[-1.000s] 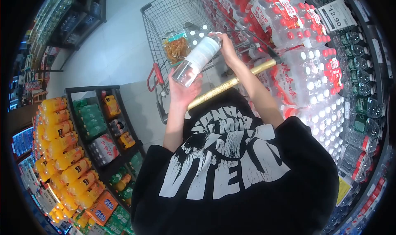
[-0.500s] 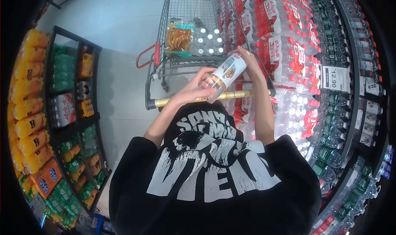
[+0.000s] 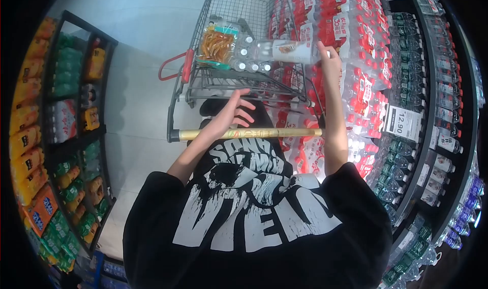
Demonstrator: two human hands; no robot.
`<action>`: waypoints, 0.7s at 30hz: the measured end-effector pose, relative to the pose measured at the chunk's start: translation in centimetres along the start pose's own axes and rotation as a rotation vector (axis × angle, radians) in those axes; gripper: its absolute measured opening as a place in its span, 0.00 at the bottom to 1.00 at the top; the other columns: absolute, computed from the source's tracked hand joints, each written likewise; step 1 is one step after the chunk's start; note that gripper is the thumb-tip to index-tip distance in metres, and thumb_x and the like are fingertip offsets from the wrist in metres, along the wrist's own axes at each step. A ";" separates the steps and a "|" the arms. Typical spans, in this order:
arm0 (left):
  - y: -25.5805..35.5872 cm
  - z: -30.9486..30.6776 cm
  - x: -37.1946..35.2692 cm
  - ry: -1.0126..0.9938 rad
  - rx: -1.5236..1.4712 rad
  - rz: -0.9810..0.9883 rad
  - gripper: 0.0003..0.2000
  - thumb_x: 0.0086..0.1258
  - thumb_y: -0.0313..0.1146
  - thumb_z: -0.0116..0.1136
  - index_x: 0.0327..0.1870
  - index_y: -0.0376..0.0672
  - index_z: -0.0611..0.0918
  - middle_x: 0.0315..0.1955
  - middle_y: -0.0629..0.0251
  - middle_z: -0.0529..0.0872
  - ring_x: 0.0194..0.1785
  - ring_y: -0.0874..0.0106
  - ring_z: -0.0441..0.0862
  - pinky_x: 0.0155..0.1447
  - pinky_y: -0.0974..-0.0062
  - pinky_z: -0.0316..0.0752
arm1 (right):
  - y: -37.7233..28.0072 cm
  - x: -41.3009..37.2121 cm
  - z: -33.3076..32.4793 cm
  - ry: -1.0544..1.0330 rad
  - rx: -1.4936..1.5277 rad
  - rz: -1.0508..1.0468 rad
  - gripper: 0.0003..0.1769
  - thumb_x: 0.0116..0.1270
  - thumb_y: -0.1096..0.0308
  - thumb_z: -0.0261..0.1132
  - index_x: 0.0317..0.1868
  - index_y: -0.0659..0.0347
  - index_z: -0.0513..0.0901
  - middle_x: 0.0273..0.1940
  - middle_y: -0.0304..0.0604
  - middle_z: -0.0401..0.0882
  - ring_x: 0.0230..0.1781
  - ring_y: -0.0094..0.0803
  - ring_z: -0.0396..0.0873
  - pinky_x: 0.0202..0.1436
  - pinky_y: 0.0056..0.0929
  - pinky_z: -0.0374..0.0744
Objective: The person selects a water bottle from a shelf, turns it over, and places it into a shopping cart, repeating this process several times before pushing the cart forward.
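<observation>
My right hand [image 3: 329,58] grips one end of a clear cylindrical canister [image 3: 291,52] with a white label picturing brown food. The canister is on its side, slightly blurred, over the shopping cart's basket [image 3: 249,2]. My left hand [image 3: 230,117] is empty, fingers apart, just above the cart's yellow handle bar [image 3: 277,133]. In the cart lie a bag of orange-brown snack food [image 3: 218,44] and a pack of clear bottles with white caps [image 3: 243,60]. The canister partly hides that pack.
Shrink-wrapped red-and-white bottle packs [image 3: 363,88] are stacked against the cart's right side. Beyond them is a shelf of bottles with a price sign [image 3: 403,123]. A dark rack [image 3: 76,147] of drinks stands left, across a strip of pale floor [image 3: 137,81].
My left hand has let go of the canister and drawn back toward the handle. My right hand has carried the canister forward over the cart and turned it nearly level.
</observation>
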State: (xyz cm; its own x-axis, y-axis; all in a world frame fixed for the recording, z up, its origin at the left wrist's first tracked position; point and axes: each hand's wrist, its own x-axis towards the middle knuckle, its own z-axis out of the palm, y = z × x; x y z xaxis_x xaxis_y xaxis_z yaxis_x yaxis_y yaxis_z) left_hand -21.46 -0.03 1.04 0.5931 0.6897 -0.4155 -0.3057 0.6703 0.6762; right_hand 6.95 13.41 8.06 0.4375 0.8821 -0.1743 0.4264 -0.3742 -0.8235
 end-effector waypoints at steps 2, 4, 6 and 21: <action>0.1 0.0 -0.1 -0.028 0.008 0.002 0.33 0.74 0.60 0.25 0.66 0.39 0.59 0.42 0.58 0.76 0.38 0.72 0.79 0.42 0.77 0.76 | 1.5 3.1 2.5 0.038 -0.178 -0.184 0.19 0.59 0.53 0.67 0.31 0.63 0.80 0.24 0.42 0.79 0.25 0.29 0.78 0.28 0.28 0.72; 0.3 0.0 0.1 -0.036 0.049 -0.008 0.32 0.74 0.59 0.25 0.64 0.38 0.62 0.41 0.60 0.77 0.39 0.75 0.78 0.44 0.78 0.74 | 1.4 5.3 5.3 0.034 -0.380 -0.355 0.23 0.55 0.50 0.69 0.33 0.64 0.78 0.26 0.50 0.81 0.30 0.40 0.81 0.34 0.36 0.74; 0.4 0.1 0.2 -0.008 0.064 -0.034 0.31 0.75 0.58 0.26 0.63 0.39 0.64 0.41 0.62 0.77 0.41 0.76 0.76 0.47 0.78 0.72 | 2.2 8.6 8.0 -0.033 -0.434 -0.379 0.24 0.51 0.51 0.71 0.35 0.65 0.76 0.31 0.53 0.81 0.34 0.48 0.80 0.39 0.40 0.75; 2.2 0.5 0.9 0.177 -0.143 -0.219 0.30 0.74 0.58 0.30 0.64 0.41 0.65 0.48 0.59 0.75 0.51 0.69 0.74 0.55 0.70 0.70 | 16.6 20.2 23.1 -0.508 -0.749 -0.499 0.20 0.49 0.61 0.70 0.40 0.63 0.75 0.40 0.52 0.80 0.42 0.50 0.79 0.44 0.46 0.77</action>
State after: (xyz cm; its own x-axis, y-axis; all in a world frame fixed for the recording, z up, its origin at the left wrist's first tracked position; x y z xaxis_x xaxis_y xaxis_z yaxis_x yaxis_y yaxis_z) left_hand -21.20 1.96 2.47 0.5213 0.5529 -0.6500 -0.2941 0.8314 0.4714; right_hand 4.55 31.61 -21.61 -0.2360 0.9374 -0.2561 0.9274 0.1385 -0.3475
